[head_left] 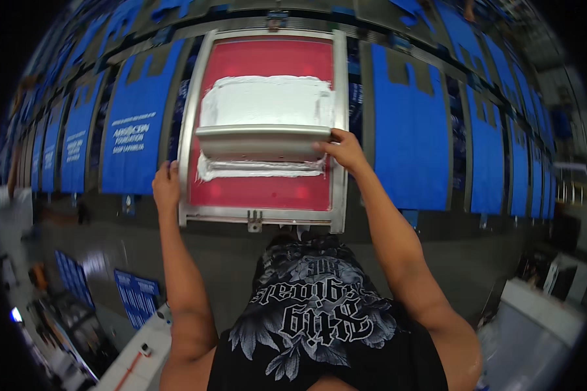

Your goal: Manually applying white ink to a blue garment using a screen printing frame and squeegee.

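A screen-printing frame (pixel 338 85) with a metal border and a red mesh (pixel 270 57) lies in front of me. Thick white ink (pixel 264 98) is spread over the middle of the mesh. Across the ink stands a wide metal squeegee (pixel 257 144), with a thinner band of white along its near side. My right hand (pixel 346 151) grips the squeegee's right end, thumb on its front face. My left hand (pixel 167 186) is beside the frame's left rail, holding nothing that I can see; its fingers are loosely bent and slightly apart.
Blue cloth pieces lie on boards in a long row, with a printed blue piece (pixel 134 124) to the left and a plain one (pixel 411 130) to the right. A metal hinge clip (pixel 255 221) juts from the frame's near edge. A white table (pixel 137 358) stands lower left.
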`<act>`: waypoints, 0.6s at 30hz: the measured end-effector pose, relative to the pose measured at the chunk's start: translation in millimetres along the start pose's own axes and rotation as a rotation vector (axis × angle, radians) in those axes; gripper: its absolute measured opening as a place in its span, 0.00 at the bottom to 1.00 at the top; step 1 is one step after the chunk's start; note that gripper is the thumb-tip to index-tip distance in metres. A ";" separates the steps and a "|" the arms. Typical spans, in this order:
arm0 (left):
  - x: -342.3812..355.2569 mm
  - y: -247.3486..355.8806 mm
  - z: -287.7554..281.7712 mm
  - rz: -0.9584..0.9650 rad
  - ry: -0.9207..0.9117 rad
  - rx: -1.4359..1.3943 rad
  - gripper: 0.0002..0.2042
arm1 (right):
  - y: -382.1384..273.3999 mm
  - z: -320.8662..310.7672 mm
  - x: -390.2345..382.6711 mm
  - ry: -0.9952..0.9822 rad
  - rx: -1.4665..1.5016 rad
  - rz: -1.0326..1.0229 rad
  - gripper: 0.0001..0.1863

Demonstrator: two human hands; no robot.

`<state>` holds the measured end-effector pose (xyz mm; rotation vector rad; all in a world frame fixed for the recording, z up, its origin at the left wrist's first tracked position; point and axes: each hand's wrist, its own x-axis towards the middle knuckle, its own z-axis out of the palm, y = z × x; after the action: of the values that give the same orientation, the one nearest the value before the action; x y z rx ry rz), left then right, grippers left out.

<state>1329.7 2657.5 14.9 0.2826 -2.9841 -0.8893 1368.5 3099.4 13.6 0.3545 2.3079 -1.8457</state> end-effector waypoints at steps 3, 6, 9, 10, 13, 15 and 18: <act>20.0 -30.5 20.4 -0.123 -0.075 -0.152 0.24 | -8.8 15.9 4.0 0.053 0.237 0.089 0.18; 5.1 6.6 25.2 -0.167 -0.253 -0.409 0.26 | -10.9 -31.0 -10.9 0.082 0.229 0.137 0.19; -46.5 29.9 45.2 -0.181 -0.248 -0.491 0.26 | -23.2 -95.3 -52.9 0.090 0.195 0.172 0.22; -64.2 55.1 61.1 -0.160 -0.226 -0.507 0.25 | -21.3 -121.0 -67.1 0.142 0.159 0.157 0.21; -118.1 147.6 117.5 -0.119 -0.314 -0.592 0.23 | 8.6 -219.1 -114.5 0.239 0.156 0.157 0.19; -144.5 202.0 151.0 -0.061 -0.419 -0.663 0.23 | 33.0 -276.6 -141.0 0.300 0.184 0.120 0.20; -180.1 250.7 190.4 -0.061 -0.376 -0.717 0.22 | 54.9 -334.3 -160.2 0.328 0.183 0.145 0.19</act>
<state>1452.1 2998.5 -1.5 0.1964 -2.6925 -2.1190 1544.1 3423.6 80.5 0.8858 2.2332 -2.0590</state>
